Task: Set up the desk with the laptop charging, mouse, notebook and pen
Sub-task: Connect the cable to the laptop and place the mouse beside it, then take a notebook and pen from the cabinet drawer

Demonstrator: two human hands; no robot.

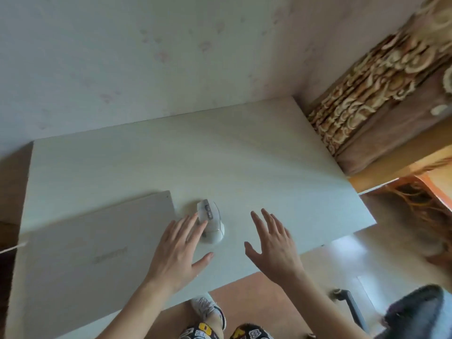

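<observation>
Head view, 1 frame, listed largest to smallest:

- Desk (244, 148): pale top, bare beyond and to the right of both sets of fingertips.
- Laptop (97, 241): closed, pale grey, lid up with a faint logo; lies left of the left hand's fingers, its near corner just beside them. A white cable (12, 248) shows at its far left edge; whether it is plugged in cannot be told.
- Left hand (176, 250): palm down, fingers (193, 228) spread wide, gripping nothing; fingertips touch or just overlap the mouse's left flank.
- Right hand (274, 248): palm down, fingers (269, 221) spread wide, empty, hovering apart from the mouse.
- Mouse (211, 221): white, grey button strip and scroll wheel on top. It sits directly ahead of the left fingertips and left of the right fingertips; long axis runs away from the person, tilted slightly left. Left hand is nearer, judged best placed for any nudge.
- Notebook, pen: not in view.
</observation>
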